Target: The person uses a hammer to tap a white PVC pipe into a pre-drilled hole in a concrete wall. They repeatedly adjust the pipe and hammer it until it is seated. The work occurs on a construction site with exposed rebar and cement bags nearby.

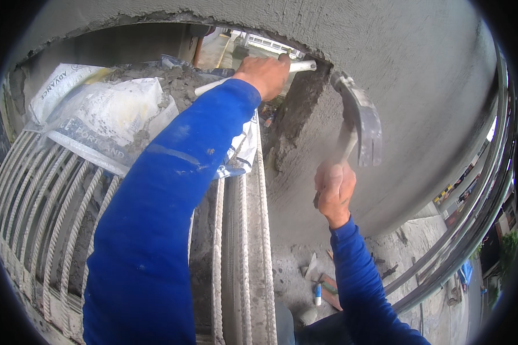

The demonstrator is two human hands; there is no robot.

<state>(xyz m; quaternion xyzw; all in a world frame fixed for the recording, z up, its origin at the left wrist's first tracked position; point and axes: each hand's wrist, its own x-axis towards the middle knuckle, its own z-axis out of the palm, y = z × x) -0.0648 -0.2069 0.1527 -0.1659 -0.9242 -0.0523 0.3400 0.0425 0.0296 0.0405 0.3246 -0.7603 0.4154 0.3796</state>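
My left hand (266, 73) is closed around a white rod-shaped tool (301, 66) and holds its tip against the broken upper edge of a grey plastered wall (420, 86). My right hand (335, 190) grips the wooden handle of a claw hammer (360, 118), whose steel head is raised beside the wall, just right of the rough chipped strip (296, 115). Both arms wear blue sleeves.
Ribbed steel bars (46, 201) lie in a row at the left, with a cement-stained white sack (106, 118) on top. Vertical rebar (242, 247) stands in the centre. Rubble and small tools (319, 284) lie on the floor below. A shiny metal railing (472, 224) curves along the right.
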